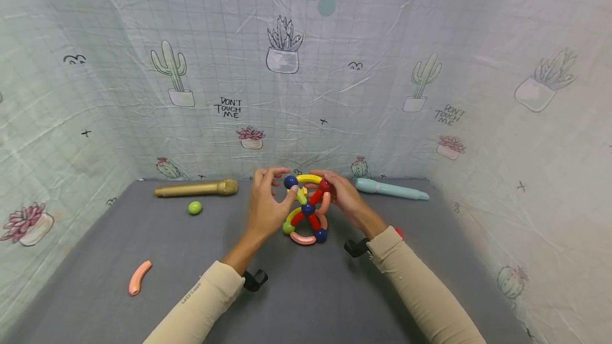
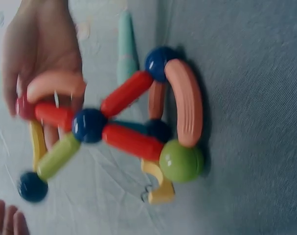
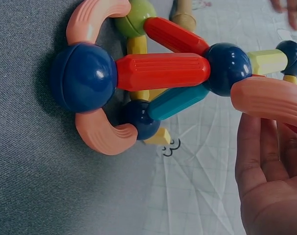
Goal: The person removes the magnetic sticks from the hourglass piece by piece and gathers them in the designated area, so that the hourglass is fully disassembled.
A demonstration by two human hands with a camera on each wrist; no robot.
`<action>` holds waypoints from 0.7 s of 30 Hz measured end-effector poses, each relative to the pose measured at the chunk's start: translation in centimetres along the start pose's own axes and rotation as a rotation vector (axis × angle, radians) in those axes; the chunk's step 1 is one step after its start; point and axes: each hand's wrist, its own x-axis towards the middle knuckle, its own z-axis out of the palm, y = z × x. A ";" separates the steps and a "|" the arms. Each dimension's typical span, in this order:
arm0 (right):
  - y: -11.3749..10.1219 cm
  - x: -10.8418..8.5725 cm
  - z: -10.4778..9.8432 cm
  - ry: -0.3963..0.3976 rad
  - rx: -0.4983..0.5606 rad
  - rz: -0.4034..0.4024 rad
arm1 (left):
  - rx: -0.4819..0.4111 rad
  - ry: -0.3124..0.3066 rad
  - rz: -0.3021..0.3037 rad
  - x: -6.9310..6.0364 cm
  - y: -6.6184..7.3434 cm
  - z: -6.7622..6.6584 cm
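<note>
A ball-and-stick construction (image 1: 308, 209) of coloured rods and balls stands upright on the grey table. Straight red rods (image 3: 163, 72), a teal rod (image 3: 178, 102) and a lime rod (image 2: 58, 157) meet at a central blue ball (image 2: 89, 125). Curved peach (image 2: 183, 103) and yellow rods (image 1: 308, 178) link the outer balls. My right hand (image 1: 348, 198) grips the red ball (image 1: 324, 185) at the upper right. My left hand (image 1: 269, 207) hovers by the upper-left blue ball (image 2: 33, 186), its fingers spread and apart from that ball in both wrist views.
A gold microphone-shaped piece (image 1: 196, 188) and a lime ball (image 1: 194, 207) lie at the back left. One curved peach rod (image 1: 139, 278) is at the front left. A light-blue pen-like piece (image 1: 392, 189) lies back right. A red thing (image 1: 399, 233) shows partly behind the right sleeve.
</note>
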 end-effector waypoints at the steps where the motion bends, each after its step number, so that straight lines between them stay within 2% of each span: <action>1: 0.0 0.0 0.0 -0.005 0.004 -0.007 | 0.028 0.020 0.046 -0.3 0.4 0.3; 4: 0.1 -0.1 -0.1 -0.010 0.014 -0.026 | 0.086 0.029 0.165 -1.3 1.4 1.3; 7: 0.1 -0.2 -0.2 0.001 0.009 -0.041 | 0.151 -0.004 0.227 -1.9 2.1 2.5; 12: 0.3 -0.3 -0.3 0.023 -0.008 -0.044 | 0.272 -0.058 0.206 -2.6 2.6 4.6; 16: 0.3 -0.3 -0.3 0.028 -0.021 -0.040 | 0.330 -0.056 0.173 -2.7 2.5 5.8; 21: 0.1 -0.4 -0.1 0.034 -0.018 -0.036 | 0.368 -0.043 0.144 -2.6 2.4 6.4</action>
